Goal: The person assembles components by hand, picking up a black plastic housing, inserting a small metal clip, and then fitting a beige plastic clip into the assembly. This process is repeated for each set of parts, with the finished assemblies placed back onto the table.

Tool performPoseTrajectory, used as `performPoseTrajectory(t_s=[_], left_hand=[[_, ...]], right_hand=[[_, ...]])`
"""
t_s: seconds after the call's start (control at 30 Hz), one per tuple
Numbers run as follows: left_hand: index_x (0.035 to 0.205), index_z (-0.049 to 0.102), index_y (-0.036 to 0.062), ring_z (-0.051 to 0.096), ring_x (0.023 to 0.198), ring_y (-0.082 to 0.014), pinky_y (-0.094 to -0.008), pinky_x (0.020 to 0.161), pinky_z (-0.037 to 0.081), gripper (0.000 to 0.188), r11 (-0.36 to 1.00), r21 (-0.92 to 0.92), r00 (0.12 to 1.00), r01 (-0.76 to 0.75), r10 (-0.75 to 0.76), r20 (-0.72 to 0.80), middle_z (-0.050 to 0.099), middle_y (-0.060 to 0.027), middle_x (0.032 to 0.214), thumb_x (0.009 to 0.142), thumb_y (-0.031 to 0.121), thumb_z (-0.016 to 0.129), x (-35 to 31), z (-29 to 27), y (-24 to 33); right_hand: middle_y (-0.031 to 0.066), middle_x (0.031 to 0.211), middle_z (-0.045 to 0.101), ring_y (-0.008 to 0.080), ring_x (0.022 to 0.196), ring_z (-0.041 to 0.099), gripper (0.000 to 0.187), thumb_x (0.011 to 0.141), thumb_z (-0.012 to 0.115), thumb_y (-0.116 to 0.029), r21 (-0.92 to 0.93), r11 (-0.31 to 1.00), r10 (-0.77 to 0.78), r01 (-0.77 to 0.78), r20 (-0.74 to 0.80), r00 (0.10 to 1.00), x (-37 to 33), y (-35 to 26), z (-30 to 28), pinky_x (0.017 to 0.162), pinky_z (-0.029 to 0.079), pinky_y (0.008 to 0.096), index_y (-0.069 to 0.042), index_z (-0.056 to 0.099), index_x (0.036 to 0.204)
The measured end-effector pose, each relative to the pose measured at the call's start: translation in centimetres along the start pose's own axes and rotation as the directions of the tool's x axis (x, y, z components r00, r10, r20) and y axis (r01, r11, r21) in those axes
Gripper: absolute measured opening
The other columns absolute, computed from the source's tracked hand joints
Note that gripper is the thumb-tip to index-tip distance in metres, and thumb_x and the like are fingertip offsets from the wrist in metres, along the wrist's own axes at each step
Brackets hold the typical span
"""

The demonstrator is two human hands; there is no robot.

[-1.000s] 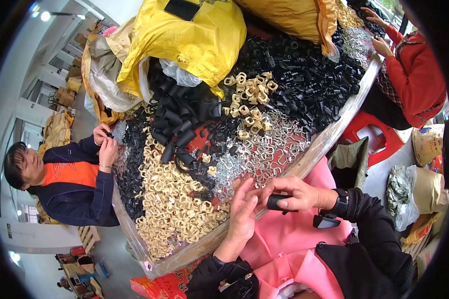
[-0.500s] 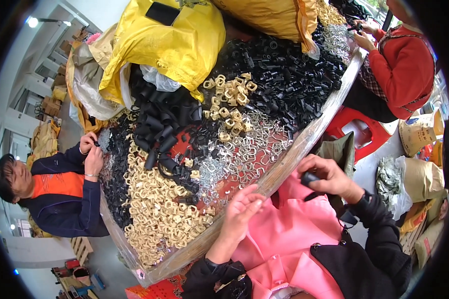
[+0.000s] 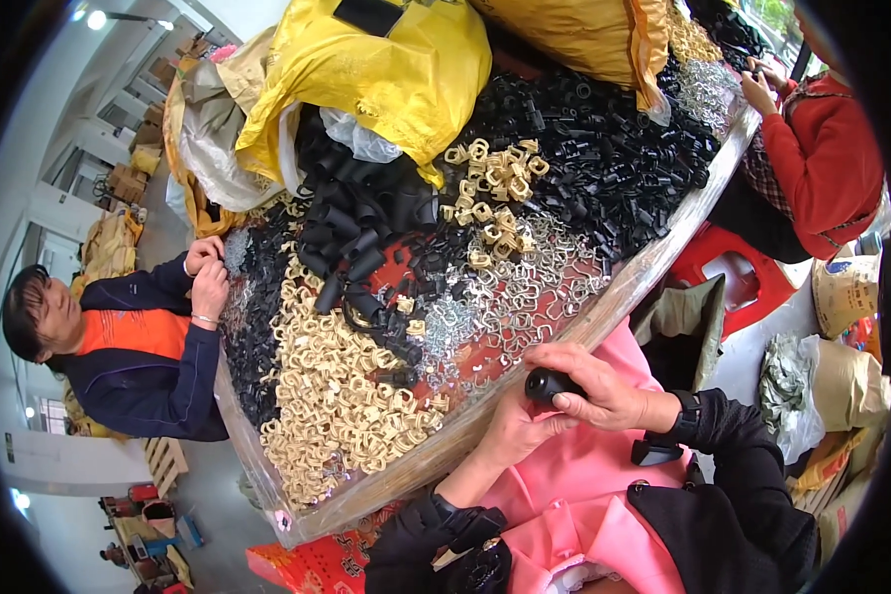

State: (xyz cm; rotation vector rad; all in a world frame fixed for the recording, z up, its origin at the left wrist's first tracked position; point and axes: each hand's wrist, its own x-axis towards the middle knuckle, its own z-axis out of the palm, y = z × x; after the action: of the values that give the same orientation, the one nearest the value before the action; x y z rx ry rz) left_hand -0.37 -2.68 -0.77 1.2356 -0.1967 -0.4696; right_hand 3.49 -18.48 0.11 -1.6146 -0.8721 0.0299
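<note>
Both my hands meet above the table's near wooden edge, around a short black plastic cylinder (image 3: 545,384) with a rounded end. My right hand (image 3: 614,391) is closed on the cylinder, thumb along its near side. From the left, my left hand (image 3: 510,432) is closed against its lower part, with the fingertips partly hidden. Just beyond lie a heap of cream plastic buckle-like pieces (image 3: 342,396), bent silvery metal wire loops (image 3: 540,287) and small shiny metal bits (image 3: 447,332). A single black fitting (image 3: 396,377) rests on the cream heap.
A wooden rail (image 3: 604,317) borders the red table. Black tubes (image 3: 351,223) and black fittings (image 3: 584,148) lie farther back, beside a yellow sack (image 3: 386,79). Co-workers handle small parts at left (image 3: 139,337) and far right (image 3: 822,168). A red stool (image 3: 738,282) stands at right.
My right hand has moved left with the black cylinder, and my left hand has moved right to meet it. The whole view has shifted slightly.
</note>
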Motion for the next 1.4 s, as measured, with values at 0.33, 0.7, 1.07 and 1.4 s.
performPoseTrajectory(t_s=[0.33, 0.7, 1.07, 1.4], left_hand=[[0.105, 0.049, 0.0008, 0.053, 0.091, -0.0186, -0.0297, 0.079, 0.042, 0.046, 0.95, 0.301, 0.993, -0.081, 0.104, -0.059, 0.055, -0.0095, 0.097, 0.067, 0.018, 0.07, -0.5, -1.0, -0.1], [0.098, 0.053, 0.0002, 0.052, 0.091, -0.0129, -0.0272, 0.08, 0.042, 0.04, 0.899, 0.437, 1.0, 0.01, 0.002, -0.026, 0.052, -0.0051, 0.097, 0.065, 0.013, 0.072, -1.1, -0.8, 0.7], [0.096, 0.054, 0.0004, 0.053, 0.09, -0.0155, -0.029, 0.08, 0.042, 0.04, 0.845, 0.532, 0.998, -0.059, 0.056, 0.022, 0.054, -0.0045, 0.092, 0.064, 0.017, 0.072, -1.0, -0.8, 1.0], [0.1, 0.055, 0.0014, 0.054, 0.09, -0.0147, -0.0258, 0.076, 0.044, 0.034, 0.953, 0.301, 0.986, 0.032, 0.019, -0.165, 0.055, -0.0062, 0.093, 0.07, 0.011, 0.066, -2.5, -1.8, 3.0]], right_hand=[[0.0092, 0.094, 0.052, 0.0214, 0.086, 0.051, 0.039, 0.07, 0.068, -0.024, 0.045, 0.967, 0.238, -0.252, 0.203, 0.95, 0.6, -0.8, -1.4, 0.076, 0.041, 0.0307, 0.0, 0.052, 0.097], [0.0033, 0.086, 0.053, 0.015, 0.081, 0.049, 0.032, 0.062, 0.075, -0.017, 0.34, 0.858, 0.33, -0.385, 0.21, 0.92, -0.4, 0.0, -0.7, 0.073, 0.04, 0.0263, -0.004, 0.056, 0.085], [0.0047, 0.085, 0.053, 0.0158, 0.08, 0.049, 0.034, 0.062, 0.075, -0.019, 0.24, 0.917, 0.274, -0.32, 0.206, 0.94, -0.5, 0.0, -0.6, 0.071, 0.04, 0.0281, -0.003, 0.055, 0.084], [0.0079, 0.08, 0.054, 0.0209, 0.077, 0.052, 0.033, 0.054, 0.074, -0.015, -0.135, 0.932, 0.358, -0.336, 0.21, 0.91, -3.7, 0.6, -7.6, 0.069, 0.041, 0.0302, -0.002, 0.056, 0.079]])
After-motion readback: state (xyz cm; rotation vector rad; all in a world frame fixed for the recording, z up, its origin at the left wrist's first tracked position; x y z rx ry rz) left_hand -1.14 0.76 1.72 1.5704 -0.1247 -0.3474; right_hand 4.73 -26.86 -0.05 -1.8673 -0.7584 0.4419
